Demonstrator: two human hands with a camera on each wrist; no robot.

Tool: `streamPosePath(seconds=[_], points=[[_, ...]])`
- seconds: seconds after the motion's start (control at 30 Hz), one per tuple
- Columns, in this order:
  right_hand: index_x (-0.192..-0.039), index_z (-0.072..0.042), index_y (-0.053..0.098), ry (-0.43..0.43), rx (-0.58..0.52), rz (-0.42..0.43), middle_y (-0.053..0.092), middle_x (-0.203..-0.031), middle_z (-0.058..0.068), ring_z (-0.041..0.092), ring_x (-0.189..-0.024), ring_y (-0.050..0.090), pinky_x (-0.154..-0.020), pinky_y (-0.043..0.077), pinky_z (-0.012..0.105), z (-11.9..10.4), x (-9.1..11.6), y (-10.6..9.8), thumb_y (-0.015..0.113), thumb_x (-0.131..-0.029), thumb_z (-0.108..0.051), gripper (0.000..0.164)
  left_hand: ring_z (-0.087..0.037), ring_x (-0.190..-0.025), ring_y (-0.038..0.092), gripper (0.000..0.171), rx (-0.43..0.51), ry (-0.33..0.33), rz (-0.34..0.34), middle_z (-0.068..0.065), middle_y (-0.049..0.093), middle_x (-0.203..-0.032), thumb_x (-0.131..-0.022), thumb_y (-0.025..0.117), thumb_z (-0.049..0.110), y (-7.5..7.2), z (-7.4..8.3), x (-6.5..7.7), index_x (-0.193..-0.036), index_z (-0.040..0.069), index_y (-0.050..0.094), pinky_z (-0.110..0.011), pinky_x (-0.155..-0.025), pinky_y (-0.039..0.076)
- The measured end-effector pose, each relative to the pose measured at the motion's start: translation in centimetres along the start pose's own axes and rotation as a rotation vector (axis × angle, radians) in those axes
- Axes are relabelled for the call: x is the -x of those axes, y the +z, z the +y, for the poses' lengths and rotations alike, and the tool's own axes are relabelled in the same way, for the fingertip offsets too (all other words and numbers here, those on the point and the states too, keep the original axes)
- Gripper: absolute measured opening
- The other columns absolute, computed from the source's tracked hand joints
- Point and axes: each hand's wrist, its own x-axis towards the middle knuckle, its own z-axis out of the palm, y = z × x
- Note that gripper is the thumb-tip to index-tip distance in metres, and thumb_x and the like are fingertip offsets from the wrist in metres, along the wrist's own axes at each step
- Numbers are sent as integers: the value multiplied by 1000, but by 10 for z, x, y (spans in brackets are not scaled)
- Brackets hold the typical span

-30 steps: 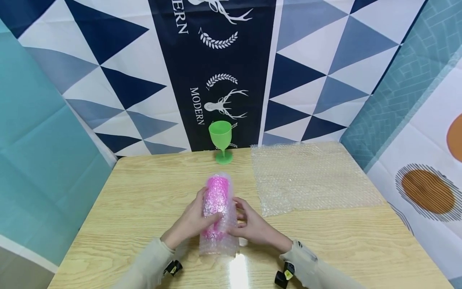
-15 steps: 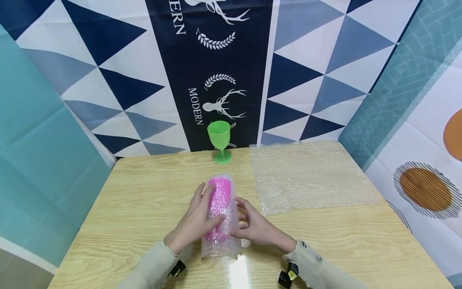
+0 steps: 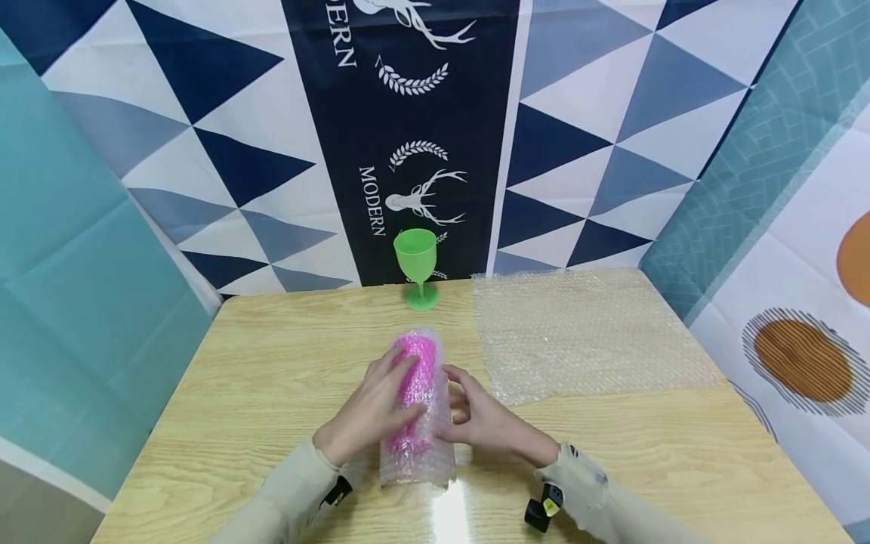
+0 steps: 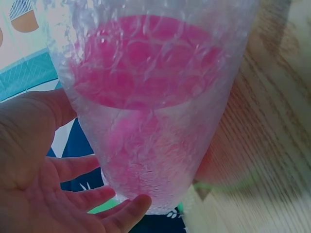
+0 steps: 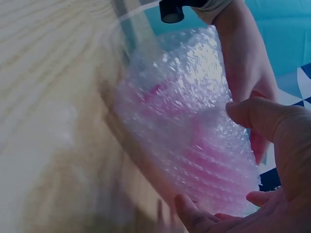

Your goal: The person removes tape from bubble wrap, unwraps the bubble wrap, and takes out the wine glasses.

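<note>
A pink goblet (image 3: 423, 381) lies rolled in clear bubble wrap (image 3: 418, 470) near the front middle of the table; its round foot and stem show through in the left wrist view. My left hand (image 3: 370, 414) rests over the roll's left side, with fingers spread loosely across the top. On the other side, my right hand (image 3: 488, 423) holds the roll's right edge, thumb on the wrap and fingers bent against its side. In the right wrist view the thumb (image 5: 257, 114) presses the wrap while the fingertips (image 5: 187, 206) sit by its lower edge.
A green goblet (image 3: 416, 257) stands upright at the table's back edge. To its right a flat sheet of bubble wrap (image 3: 591, 332) covers the back right of the wooden table (image 3: 272, 355). Patterned cloth (image 3: 414, 113) hangs behind.
My left hand has lifted its fingers from the roll's left side and moved right, laying them over the top. The right hand and roll have shifted only slightly.
</note>
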Motion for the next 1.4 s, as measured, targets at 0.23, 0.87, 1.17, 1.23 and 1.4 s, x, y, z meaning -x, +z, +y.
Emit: streamPosePath(seconds=[0.23,0.87,1.17,1.23,1.4], points=[[-162,-5,18,21,131,128,26,-164,27,48,-137,50,-101,56,42,-7,-16,-9,78,-92,-21,94,-49,-142,42,79,-21,-3,-26,-25,30,-164,-89,81,33,-2,0,-2,-153,4,45,-60,-107,48],[-150,2,48,62,331,348,50,-147,26,45,-127,59,-97,58,49,-24,-70,-29,73,-94,-23,66,-47,-144,40,82,-10,-27,-50,-23,27,-166,-90,80,34,-2,-4,-2,-156,5,42,-59,-112,44],[-134,0,63,47,424,371,62,-134,21,37,-119,64,-97,59,44,-23,-83,-36,69,-95,-20,44,-49,-145,39,82,-3,-24,-52,-25,25,-167,-90,80,32,-3,-3,-3,-156,5,41,-59,-113,43],[-131,1,65,37,429,372,65,-130,20,35,-115,66,-95,59,42,-23,-86,-37,69,-95,-18,40,-49,-145,38,82,-3,-24,-53,-25,24,-167,-90,80,32,-3,-3,-3,-156,5,41,-58,-113,43],[-123,2,69,16,456,375,72,-119,18,31,-105,70,-87,61,37,-24,-89,-41,70,-95,-11,31,-48,-147,37,82,-14,-28,-64,-26,23,-167,-90,80,31,-3,-3,-4,-156,4,41,-57,-114,42]])
